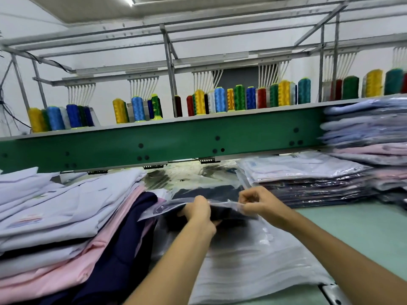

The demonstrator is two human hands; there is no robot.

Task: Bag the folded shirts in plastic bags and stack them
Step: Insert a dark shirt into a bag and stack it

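Left hand (199,213) and right hand (253,202) each pinched the plastic bag's (167,208) mouth edge, hemmed between the loose shirt pile (66,216) and bagged stack (308,179).

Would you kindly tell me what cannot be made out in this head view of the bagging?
All in the head view:
- Near end of the dark shirt: hidden by the plastic bag flap, the left hand and the right hand.
- Left fingertips: tucked under the flap.
- The bagged stack at right: blurred and cut by the frame edge, so the count is unclear.
- Print on the folded shirts at left: blurred, unreadable.
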